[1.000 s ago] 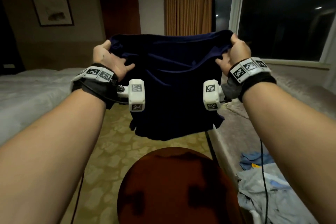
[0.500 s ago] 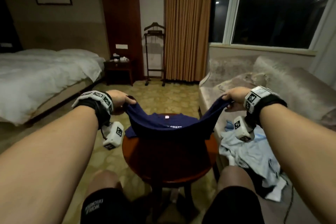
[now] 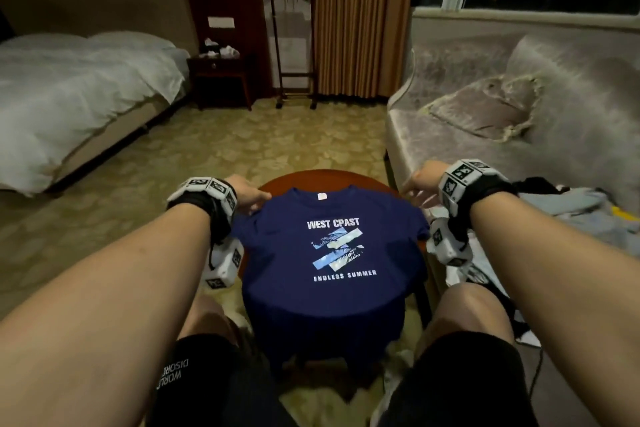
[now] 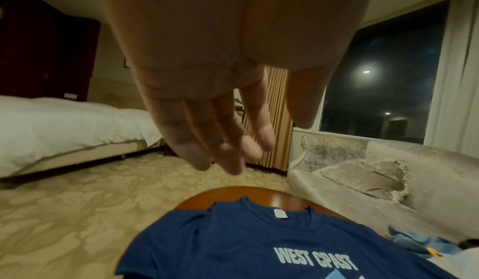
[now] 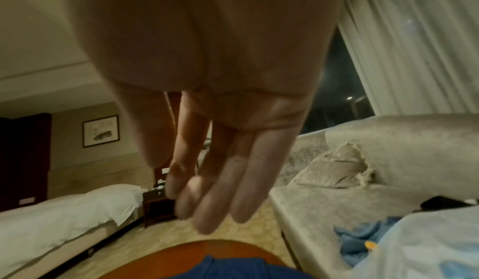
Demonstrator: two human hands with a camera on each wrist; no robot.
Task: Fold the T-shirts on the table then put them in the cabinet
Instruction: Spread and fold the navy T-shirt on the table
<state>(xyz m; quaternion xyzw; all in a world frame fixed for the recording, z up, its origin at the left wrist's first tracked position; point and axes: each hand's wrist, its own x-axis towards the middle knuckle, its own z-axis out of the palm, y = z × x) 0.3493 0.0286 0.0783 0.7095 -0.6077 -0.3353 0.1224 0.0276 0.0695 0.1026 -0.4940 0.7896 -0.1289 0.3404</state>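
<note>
The fingers (image 4: 230,140) of the left hand (image 3: 247,193) are hanging loose and nearly straight, gripping nothing; in the left wrist view they are hovering clear above the cloth, though from the head view I cannot tell whether a fingertip is brushing the shoulder seam. The right hand (image 3: 420,180) is doing the same, its fingers (image 5: 220,191) released and spread slightly, poised over the table's far edge with nothing in them.

Both hands are sitting out at the shirt's shoulders, at roughly ten and two o'clock from the printed chest, which reads to me as the spot from which someone lays a garment flat.

The navy T-shirt (image 3: 329,253) is lying print-up on the small round table (image 3: 374,180), collar pointing to twelve o'clock, hem draping over the near edge at six between the person's knees. The table is narrower than the shirt, so the sleeves are spilling over at nine and three. It looks spread for folding, with no fold made yet.

Off at three o'clock, a heap of pale clothes (image 3: 571,208) is waiting on the sofa (image 3: 467,149), probably next in line. No cabinet is showing.
</note>
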